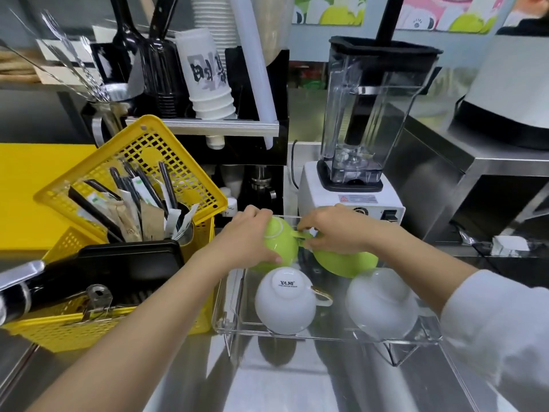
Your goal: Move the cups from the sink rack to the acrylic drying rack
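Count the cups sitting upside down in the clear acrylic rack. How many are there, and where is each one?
4. Left green cup at back left, right green cup at back right, branded white cup at front left, plain white cup at front right. None seem hidden.

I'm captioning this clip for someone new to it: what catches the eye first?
Two bright green cups at the back of the clear acrylic rack, the left hand and right hand on them. In front sit two upturned white cups; left stands a yellow basket.
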Motion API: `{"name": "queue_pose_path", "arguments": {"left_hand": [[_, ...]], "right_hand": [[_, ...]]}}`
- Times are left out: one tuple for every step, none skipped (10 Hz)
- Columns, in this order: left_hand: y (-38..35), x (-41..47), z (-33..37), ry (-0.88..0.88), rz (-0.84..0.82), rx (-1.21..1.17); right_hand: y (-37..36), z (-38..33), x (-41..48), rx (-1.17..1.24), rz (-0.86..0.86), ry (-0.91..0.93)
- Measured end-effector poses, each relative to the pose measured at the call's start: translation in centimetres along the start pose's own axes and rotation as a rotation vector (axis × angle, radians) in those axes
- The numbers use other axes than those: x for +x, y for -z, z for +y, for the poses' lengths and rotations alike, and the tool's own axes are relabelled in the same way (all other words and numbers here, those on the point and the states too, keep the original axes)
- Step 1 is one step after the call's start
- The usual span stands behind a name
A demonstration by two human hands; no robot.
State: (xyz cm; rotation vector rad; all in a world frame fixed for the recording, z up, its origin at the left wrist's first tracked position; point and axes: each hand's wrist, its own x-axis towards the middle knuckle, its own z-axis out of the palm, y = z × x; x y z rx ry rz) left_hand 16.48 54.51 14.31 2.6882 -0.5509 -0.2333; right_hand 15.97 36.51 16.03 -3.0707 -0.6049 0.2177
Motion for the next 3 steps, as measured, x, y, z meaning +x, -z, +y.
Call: {"name": "queue_pose_path", "arguments": {"left_hand": [[0.0,-0.3,0.5,-0.007,0.061,-0.001],[0.5,-0.8,1.2,-0.036,0.174,-0.057],[1.6,-1.8,1.9,-0.084,0.346,-0.115]], "right_hand": [[0.7,-0.2,-1.3,0.090,0.046,-0.001],[1.5,-0.3,-2.8,0.197,0.067,0.008],[2.1,0.0,-4.8,0.261,0.165,0.011]]}}
